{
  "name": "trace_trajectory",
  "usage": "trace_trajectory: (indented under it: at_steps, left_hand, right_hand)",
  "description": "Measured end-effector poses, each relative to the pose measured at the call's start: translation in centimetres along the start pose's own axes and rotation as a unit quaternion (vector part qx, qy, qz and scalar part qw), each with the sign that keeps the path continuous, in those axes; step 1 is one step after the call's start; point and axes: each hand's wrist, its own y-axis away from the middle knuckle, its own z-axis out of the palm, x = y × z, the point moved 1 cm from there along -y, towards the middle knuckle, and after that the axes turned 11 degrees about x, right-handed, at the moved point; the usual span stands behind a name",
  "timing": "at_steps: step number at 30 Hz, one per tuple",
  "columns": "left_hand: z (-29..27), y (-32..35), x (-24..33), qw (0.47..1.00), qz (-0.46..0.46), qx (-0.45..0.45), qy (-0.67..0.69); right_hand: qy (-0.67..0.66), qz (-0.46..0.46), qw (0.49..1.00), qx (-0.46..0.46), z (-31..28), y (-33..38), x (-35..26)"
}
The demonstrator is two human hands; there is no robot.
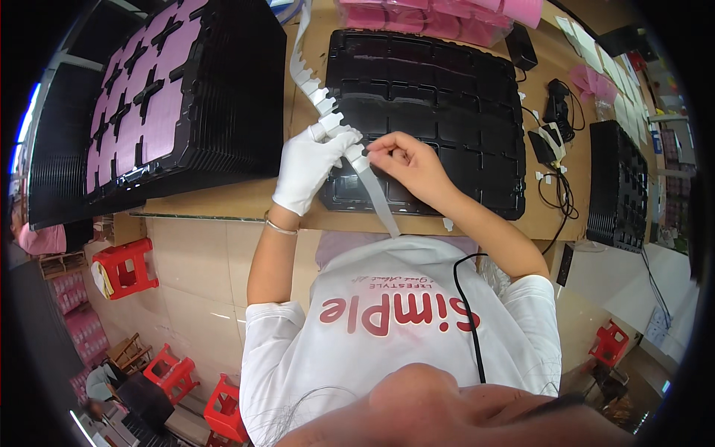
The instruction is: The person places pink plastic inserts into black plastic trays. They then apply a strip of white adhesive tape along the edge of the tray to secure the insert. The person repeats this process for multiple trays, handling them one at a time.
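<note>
Over the black tray (447, 97) on the counter (223, 201), both hands pinch a thin, floppy label strip (328, 112): gloved left hand (309, 167) grips its edge, bare right hand (406, 164) peels one; it looks light, best held edgewise.

White label strip (328, 112) over black tray; pink packages (439, 16) behind.

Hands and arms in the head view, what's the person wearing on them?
The left hand wears a white fabric glove, with a thin metal bangle on the wrist just below the cuff. The right hand is bare, without glove or jewellery. Both forearms are uncovered; short white T-shirt sleeves end above the elbows.
</note>
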Motion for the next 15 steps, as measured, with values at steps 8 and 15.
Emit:
trace_trajectory:
  at_steps: [8,15]
  left_hand:
    - [0.2,1.6,-0.3,0.995,-0.024,0.064,0.071]
    - [-0.3,1.0,-1.6,0.994,-0.032,0.063,0.078]
  right_hand:
    - [0.007,-0.088,0.996,0.028,0.7,0.3,-0.7]
    - [0.1,-0.176,0.979,-0.021,-2.2,-10.8,-2.9]
